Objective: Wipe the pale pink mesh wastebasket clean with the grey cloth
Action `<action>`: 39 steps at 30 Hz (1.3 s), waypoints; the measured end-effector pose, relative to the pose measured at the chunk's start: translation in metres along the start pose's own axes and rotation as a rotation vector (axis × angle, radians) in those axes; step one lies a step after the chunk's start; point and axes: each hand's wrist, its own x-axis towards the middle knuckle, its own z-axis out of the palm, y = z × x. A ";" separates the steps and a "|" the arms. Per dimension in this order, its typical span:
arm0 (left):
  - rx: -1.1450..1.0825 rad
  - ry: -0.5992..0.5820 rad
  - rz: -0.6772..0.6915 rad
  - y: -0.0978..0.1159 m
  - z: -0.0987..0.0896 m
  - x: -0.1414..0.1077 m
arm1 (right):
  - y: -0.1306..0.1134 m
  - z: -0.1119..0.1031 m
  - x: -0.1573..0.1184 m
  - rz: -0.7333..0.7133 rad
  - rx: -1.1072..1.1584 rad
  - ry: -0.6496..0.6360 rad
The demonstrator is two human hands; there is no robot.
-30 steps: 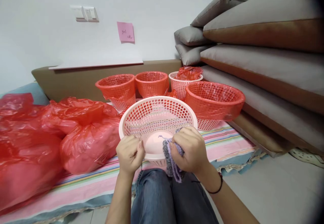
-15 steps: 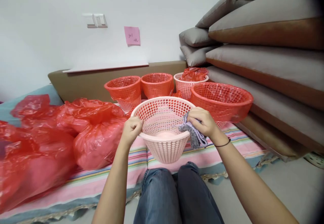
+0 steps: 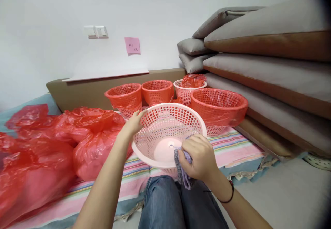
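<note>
Pink basket (image 3: 165, 125) now tilted nearer, cloth (image 3: 182, 168) lower.

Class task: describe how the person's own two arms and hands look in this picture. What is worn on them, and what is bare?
Both forearms are bare, with no sleeves in view. The left hand wears nothing: no glove, ring or band shows. The right hand is ungloved too; a thin dark band with a small reddish spot circles its wrist. No watch or markings are visible.
</note>
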 end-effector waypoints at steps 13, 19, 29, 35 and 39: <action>0.257 -0.131 -0.159 0.009 0.008 0.030 | -0.022 -0.004 -0.016 0.287 0.049 -0.057; 0.267 -0.125 -0.113 0.002 0.004 0.020 | -0.010 -0.015 -0.034 0.175 0.095 -0.119; 0.303 -0.144 -0.107 0.019 0.005 0.025 | 0.045 -0.026 -0.044 0.278 0.083 -0.122; 0.380 -0.140 -0.206 0.027 0.009 0.027 | -0.015 -0.023 -0.053 0.349 -0.015 -0.086; 0.394 -0.140 -0.191 0.028 0.009 0.029 | -0.036 -0.022 -0.057 0.328 -0.027 -0.089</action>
